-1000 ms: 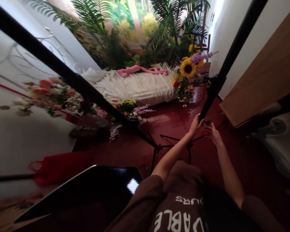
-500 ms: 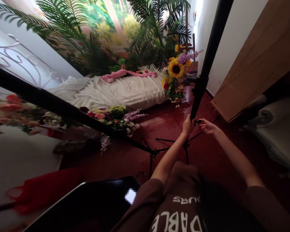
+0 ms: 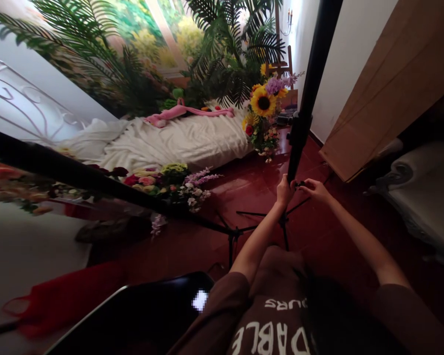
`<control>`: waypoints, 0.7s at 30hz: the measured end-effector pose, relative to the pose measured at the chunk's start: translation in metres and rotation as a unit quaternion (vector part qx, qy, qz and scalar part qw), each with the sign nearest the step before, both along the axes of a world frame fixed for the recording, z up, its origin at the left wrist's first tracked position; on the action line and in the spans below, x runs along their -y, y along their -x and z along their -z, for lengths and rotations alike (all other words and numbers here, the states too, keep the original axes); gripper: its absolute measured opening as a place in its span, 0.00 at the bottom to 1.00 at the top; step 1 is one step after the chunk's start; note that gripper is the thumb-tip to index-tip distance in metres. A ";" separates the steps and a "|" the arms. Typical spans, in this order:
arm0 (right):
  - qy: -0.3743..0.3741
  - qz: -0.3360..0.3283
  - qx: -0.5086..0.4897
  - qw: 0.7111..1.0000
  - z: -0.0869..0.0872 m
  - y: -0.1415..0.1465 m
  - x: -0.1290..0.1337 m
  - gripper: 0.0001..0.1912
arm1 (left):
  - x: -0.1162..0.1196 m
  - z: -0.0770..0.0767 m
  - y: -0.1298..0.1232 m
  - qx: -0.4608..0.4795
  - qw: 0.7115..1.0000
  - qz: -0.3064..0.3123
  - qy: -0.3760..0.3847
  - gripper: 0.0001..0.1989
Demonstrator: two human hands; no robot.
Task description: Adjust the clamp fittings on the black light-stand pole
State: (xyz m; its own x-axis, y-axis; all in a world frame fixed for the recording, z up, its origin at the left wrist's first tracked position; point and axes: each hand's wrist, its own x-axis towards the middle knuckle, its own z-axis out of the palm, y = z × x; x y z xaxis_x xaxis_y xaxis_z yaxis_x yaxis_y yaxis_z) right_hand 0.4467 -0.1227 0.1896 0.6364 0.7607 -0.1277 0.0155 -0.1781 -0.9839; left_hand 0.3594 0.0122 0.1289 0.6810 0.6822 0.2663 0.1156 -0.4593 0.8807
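Observation:
A black stand pole (image 3: pixel 313 74) rises from a tripod base with spread legs (image 3: pixel 284 222) on the red floor. My left hand (image 3: pixel 284 192) is wrapped round the lower part of this pole. Just right of it, my right hand (image 3: pixel 314 190) has its fingers closed on a small black knob (image 3: pixel 299 184) that sticks out from the pole's side. Higher up, a black clamp collar (image 3: pixel 299 129) is on the same pole.
A second black pole (image 3: pixel 96 180) slants across the left on its own base. Beyond lie a cream-draped bed (image 3: pixel 192 143), sunflowers (image 3: pixel 263 101) and flowers (image 3: pixel 148 180). A brown board (image 3: pixel 377 98) leans right, beside a wrapped sofa (image 3: pixel 425 187). A dark glossy panel (image 3: pixel 133 320) is near me.
The view has shifted slightly, so the pole and bed appear further left. My right hand's fingers have closed in on the knob; my left hand keeps its hold on the pole.

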 end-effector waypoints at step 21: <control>-0.252 0.166 0.493 0.816 -0.140 0.020 -0.077 0.34 | 0.000 -0.002 0.000 0.004 1.000 0.008 -0.003 0.13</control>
